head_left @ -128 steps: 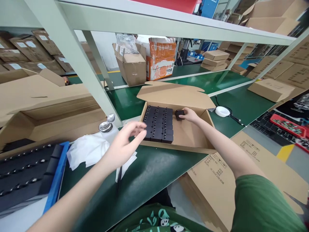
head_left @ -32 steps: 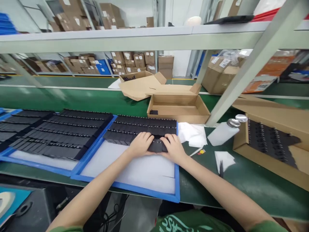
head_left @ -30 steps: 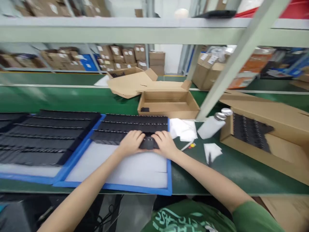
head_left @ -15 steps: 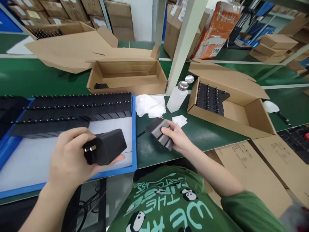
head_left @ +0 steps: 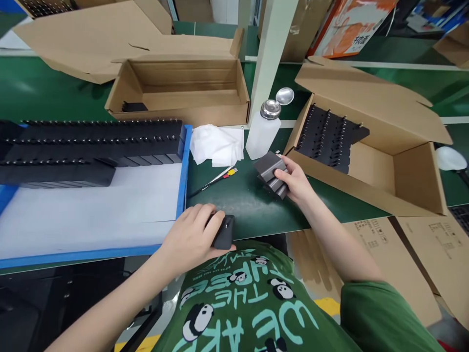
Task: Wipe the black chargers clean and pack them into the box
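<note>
- My right hand [head_left: 298, 183], just past 12 o'clock towards 1, is closed around a row of dark adapters [head_left: 271, 171], thumb across their ridged side; the row is tilted above the green worktop [head_left: 249, 210].
- My left hand [head_left: 190, 237], towards 11 o'clock and close to my shirt [head_left: 234, 303], is curled over a black adapter block [head_left: 224, 233]; I cannot tell whether that is one piece or several.
- At 10 o'clock, the blue-rimmed tray [head_left: 182, 178] holds lined-up adapters [head_left: 139, 149], metal prongs showing.
- At 2 o'clock, the open carton [head_left: 366, 195] has packed adapters [head_left: 326, 137] along its left side.
- Near 12 o'clock stands a white pump bottle [head_left: 262, 134], its lid flipped up, with white wipes [head_left: 218, 146] beside it and tweezers [head_left: 216, 181] nearer me.
- I judge this a handling step, with both hands loaded and apart. Any move from here calls for even pressure on the right-hand row, so its pieces don't slip apart, and for care around the bottle and carton wall.
</note>
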`<move>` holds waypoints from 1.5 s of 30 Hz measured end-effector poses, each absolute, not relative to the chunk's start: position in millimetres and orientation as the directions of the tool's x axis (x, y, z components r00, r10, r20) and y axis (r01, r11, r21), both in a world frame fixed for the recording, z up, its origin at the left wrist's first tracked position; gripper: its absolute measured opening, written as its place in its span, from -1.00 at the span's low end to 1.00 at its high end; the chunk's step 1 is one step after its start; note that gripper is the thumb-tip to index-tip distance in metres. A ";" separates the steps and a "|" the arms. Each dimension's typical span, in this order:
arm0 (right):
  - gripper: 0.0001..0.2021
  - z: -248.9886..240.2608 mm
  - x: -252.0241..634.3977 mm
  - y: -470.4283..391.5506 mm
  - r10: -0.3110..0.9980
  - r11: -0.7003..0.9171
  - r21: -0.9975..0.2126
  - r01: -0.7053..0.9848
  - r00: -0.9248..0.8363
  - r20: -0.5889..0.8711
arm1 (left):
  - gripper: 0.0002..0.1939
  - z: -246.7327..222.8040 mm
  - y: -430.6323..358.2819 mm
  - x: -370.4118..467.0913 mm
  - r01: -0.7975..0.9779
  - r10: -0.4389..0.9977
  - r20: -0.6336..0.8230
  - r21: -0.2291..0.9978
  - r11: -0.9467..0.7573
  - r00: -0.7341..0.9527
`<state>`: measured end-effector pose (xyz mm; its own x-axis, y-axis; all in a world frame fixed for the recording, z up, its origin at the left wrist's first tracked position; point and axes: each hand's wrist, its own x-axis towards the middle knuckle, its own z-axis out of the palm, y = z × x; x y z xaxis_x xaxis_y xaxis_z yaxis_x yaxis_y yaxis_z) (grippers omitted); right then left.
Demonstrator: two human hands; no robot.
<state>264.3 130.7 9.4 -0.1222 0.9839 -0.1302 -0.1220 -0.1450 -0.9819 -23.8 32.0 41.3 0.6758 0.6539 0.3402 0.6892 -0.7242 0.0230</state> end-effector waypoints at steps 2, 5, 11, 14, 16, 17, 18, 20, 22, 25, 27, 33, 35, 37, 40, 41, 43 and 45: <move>-0.38 24.0 267.3 112.3 0.991 0.020 -0.998 0.055 -0.133 0.012 | -0.45 36.3 38.2 -12.6 0.689 0.649 0.338 -0.001 -0.724 0.682; -0.43 31.8 261.2 72.9 0.877 0.458 -0.751 0.475 -0.378 0.296 | -0.45 30.8 42.8 1.1 0.735 0.696 0.296 -0.030 -0.678 0.654; -0.38 1.3 246.4 35.2 0.718 0.691 -0.248 0.678 -0.606 0.342 | -0.22 38.8 40.7 -7.0 0.758 0.768 0.182 0.138 -0.638 0.614; -0.24 -4.7 245.8 38.4 0.714 0.695 -0.244 0.676 -0.608 0.347 | -0.11 37.3 44.8 -21.6 0.755 0.795 0.161 0.249 -0.606 0.585; -0.29 -5.6 245.4 41.1 0.707 0.703 -0.256 0.664 -0.614 0.350 | -0.16 28.9 48.5 -25.8 0.733 0.792 0.135 0.314 -0.604 0.595; -0.33 -5.8 244.9 42.1 0.706 0.705 -0.264 0.658 -0.619 0.343 | -0.23 23.4 49.8 -25.9 0.713 0.783 0.139 0.342 -0.613 0.606; -0.35 -5.9 244.4 42.7 0.707 0.706 -0.274 0.653 -0.624 0.334 | -0.32 18.0 50.3 -25.0 0.692 0.773 0.160 0.363 -0.624 0.614; -0.33 -4.8 244.5 43.7 0.711 0.703 -0.295 0.647 -0.629 0.315 | -0.46 9.7 49.3 -21.7 0.664 0.762 0.228 0.382 -0.643 0.606; -0.21 0.0 248.4 45.5 0.715 0.699 -0.354 0.622 -0.626 0.312 | -0.46 7.3 46.4 -19.0 0.667 0.773 0.258 0.395 -0.632 0.579; -0.17 14.2 263.5 54.0 0.789 0.609 -0.555 0.567 -0.509 0.345 | -0.27 14.1 41.3 -21.2 0.689 0.820 0.194 0.460 -0.560 0.538; -0.41 23.5 275.4 65.7 0.890 0.454 -0.653 0.606 -0.278 0.361 | -0.16 20.9 37.6 -27.6 0.705 0.866 0.156 0.521 -0.481 0.475; -0.70 10.6 276.5 122.2 0.949 0.244 -0.287 0.926 -0.167 0.266 | -0.12 22.6 22.3 -55.0 0.670 0.953 0.270 0.682 -0.293 0.142; -0.70 -2.7 268.4 138.5 0.956 0.245 -0.209 0.947 -0.200 0.214 | -0.15 18.8 17.3 -61.0 0.643 0.958 0.271 0.717 -0.269 0.099; -0.76 -12.3 262.8 149.1 0.957 0.253 -0.208 0.945 -0.213 0.199 | -0.18 16.5 13.9 -64.6 0.636 0.962 0.261 0.730 -0.252 0.081; -0.75 -12.8 262.8 153.1 0.942 0.291 -0.264 0.920 -0.227 0.246 | -0.22 17.2 12.2 -66.6 0.649 0.965 0.254 0.724 -0.234 0.065; -0.75 -9.3 264.6 151.5 0.935 0.307 -0.290 0.906 -0.229 0.272 | -0.22 18.1 12.5 -66.7 0.656 0.966 0.251 0.719 -0.229 0.062; -0.80 0.4 269.0 145.4 0.913 0.360 -0.351 0.864 -0.250 0.322 | -0.23 20.2 13.9 -66.1 0.675 0.965 0.253 0.702 -0.229 0.065; -0.84 10.1 272.7 138.7 0.885 0.446 -0.412 0.795 -0.322 0.337 | -0.23 22.0 15.8 -64.8 0.695 0.963 0.258 0.677 -0.242 0.084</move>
